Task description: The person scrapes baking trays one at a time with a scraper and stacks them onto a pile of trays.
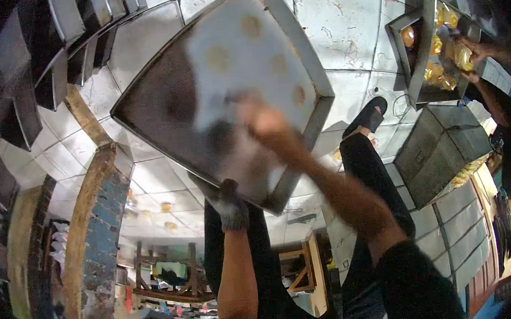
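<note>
A large square metal tray [302,66] with raised edges is tilted in front of me. Part of its inside is dark, and part is pale with several round brownish marks. My left hand [233,206], in a grey glove, grips the tray's lower edge. Over the tray's middle, my bare right hand [261,120] is blurred by motion, its fingers curled around something dark that I cannot make out.
Stacked metal trays [49,50] stand at the upper left, beside a worn wooden bench [93,226]. At the right, another person's hands [472,55] touch wrapped yellow items in a tray. A metal box [441,151] sits below them. Tiles bear yellow crumbs.
</note>
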{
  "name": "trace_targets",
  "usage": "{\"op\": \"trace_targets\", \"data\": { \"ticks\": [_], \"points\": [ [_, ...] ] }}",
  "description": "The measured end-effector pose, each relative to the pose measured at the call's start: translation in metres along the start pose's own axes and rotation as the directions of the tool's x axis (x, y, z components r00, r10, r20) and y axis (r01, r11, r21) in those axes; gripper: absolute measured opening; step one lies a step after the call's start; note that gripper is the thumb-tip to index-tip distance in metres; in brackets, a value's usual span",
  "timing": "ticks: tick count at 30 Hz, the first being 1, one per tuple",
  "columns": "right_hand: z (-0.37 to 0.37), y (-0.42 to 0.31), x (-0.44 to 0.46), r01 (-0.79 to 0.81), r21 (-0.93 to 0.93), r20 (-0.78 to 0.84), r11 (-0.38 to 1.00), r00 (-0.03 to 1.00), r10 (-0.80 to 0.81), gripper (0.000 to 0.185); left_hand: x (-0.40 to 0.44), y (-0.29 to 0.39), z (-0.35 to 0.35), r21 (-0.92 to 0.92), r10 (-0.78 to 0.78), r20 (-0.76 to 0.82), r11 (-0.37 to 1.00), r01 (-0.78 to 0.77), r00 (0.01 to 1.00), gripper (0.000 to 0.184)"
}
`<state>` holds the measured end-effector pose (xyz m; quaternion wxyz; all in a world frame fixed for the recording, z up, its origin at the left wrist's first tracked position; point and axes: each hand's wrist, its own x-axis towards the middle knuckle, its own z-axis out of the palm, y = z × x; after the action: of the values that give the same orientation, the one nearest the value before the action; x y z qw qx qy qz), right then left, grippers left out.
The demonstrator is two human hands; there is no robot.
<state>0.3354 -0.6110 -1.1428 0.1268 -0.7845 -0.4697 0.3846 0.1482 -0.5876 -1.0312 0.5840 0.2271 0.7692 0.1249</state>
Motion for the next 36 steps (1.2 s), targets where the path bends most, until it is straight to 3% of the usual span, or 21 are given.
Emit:
{"op": "trace_targets", "data": {
  "ticks": [1,2,3,4,6,7,10,12,13,15,16,18,20,22,23,25,28,29,34,35,36],
  "points": [
    [0.013,-0.028,-0.059,0.102,-0.213,-0.085,0.972,0.989,-0.123,0.032,0.005,-0.014,0.000,-0.182,0.158,0.014,0.971,-0.153,0.987,0.099],
    [0.006,-0.044,-0.097,0.106,0.000,0.003,0.994,0.994,-0.106,0.039,0.009,-0.023,0.002,-0.356,0.313,-0.001,0.887,-0.293,0.950,0.094],
    [0.005,-0.049,-0.116,0.085,0.216,0.092,0.973,0.990,-0.107,0.046,0.007,-0.022,0.005,-0.408,0.246,-0.020,0.883,-0.233,0.969,0.083],
    [0.016,-0.030,-0.119,0.077,0.222,0.094,0.972,0.990,-0.100,0.046,0.008,-0.023,0.007,-0.400,0.242,-0.018,0.887,-0.229,0.970,0.083],
    [0.051,0.033,-0.115,-0.267,0.287,0.025,0.920,0.962,0.272,0.049,0.008,-0.025,0.008,-0.380,0.223,-0.058,0.897,-0.228,0.973,0.074],
    [0.048,0.053,-0.098,-0.280,0.289,0.034,0.915,0.959,0.282,0.049,0.004,-0.022,0.008,-0.367,0.262,0.033,0.901,-0.232,0.964,0.073],
    [0.035,0.065,-0.088,-0.504,0.176,0.310,0.846,0.844,0.438,0.052,-0.007,-0.008,0.025,-0.385,0.123,-0.028,0.914,-0.124,0.992,0.075],
    [0.048,0.025,-0.132,-0.168,0.062,0.054,0.984,0.985,0.165,0.050,-0.009,-0.005,0.026,-0.559,0.065,0.068,0.829,-0.016,0.996,0.075],
    [0.048,0.031,-0.132,-0.170,0.062,0.049,0.984,0.985,0.167,0.050,-0.009,-0.004,0.026,-0.699,0.026,0.173,0.707,0.105,0.985,0.074],
    [0.052,0.046,-0.129,0.024,0.114,-0.287,0.993,0.958,0.010,0.043,-0.003,-0.020,0.016,-0.577,0.132,0.125,0.816,-0.036,0.983,0.072],
    [0.055,0.076,-0.114,-0.114,0.179,-0.222,0.977,0.963,0.153,0.039,0.001,-0.027,0.012,-0.436,0.252,0.086,0.880,-0.191,0.964,0.070],
    [0.070,0.165,-0.071,-0.458,0.178,0.003,0.871,0.885,0.465,0.036,-0.004,-0.018,0.018,-0.423,0.195,-0.012,0.888,-0.182,0.981,0.077],
    [0.059,0.203,-0.032,-0.332,0.217,-0.289,0.918,0.876,0.386,0.046,-0.002,-0.020,0.023,-0.416,0.136,-0.102,0.894,-0.166,0.986,0.084],
    [0.039,0.195,-0.032,-0.413,0.261,-0.210,0.873,0.858,0.469,0.043,-0.003,-0.022,0.018,-0.479,0.216,0.007,0.858,-0.187,0.976,0.085],
    [0.030,0.179,-0.041,-0.518,0.394,0.091,0.759,0.844,0.529,0.045,-0.008,-0.020,0.017,-0.474,0.215,0.003,0.860,-0.188,0.977,0.085],
    [0.061,0.158,-0.065,-0.650,0.370,0.606,0.664,0.710,0.357,0.053,-0.015,-0.011,0.029,-0.442,0.152,-0.028,0.885,-0.149,0.988,0.087],
    [0.038,-0.003,-0.147,-0.228,0.486,0.182,0.844,0.971,0.158,0.050,-0.002,-0.032,0.006,-0.300,0.185,-0.028,0.936,-0.185,0.982,0.087],
    [0.015,-0.023,-0.145,-0.216,0.644,0.239,0.734,0.968,0.075,0.042,-0.005,-0.028,0.010,-0.304,0.191,-0.025,0.934,-0.189,0.981,0.087],
    [0.026,0.090,-0.019,-0.288,0.314,0.078,0.905,0.957,0.278,0.024,-0.016,-0.018,0.029,-0.480,0.200,0.027,0.862,-0.163,0.979,0.080],
    [0.029,0.118,0.012,-0.244,0.325,-0.173,0.914,0.934,0.311,0.030,-0.018,-0.023,0.026,-0.475,0.195,0.026,0.865,-0.160,0.980,0.080],
    [0.016,0.133,0.038,-0.331,0.313,-0.128,0.890,0.914,0.385,0.029,-0.019,-0.024,0.025,-0.500,0.172,0.072,0.859,-0.114,0.982,0.078]
  ]
}}
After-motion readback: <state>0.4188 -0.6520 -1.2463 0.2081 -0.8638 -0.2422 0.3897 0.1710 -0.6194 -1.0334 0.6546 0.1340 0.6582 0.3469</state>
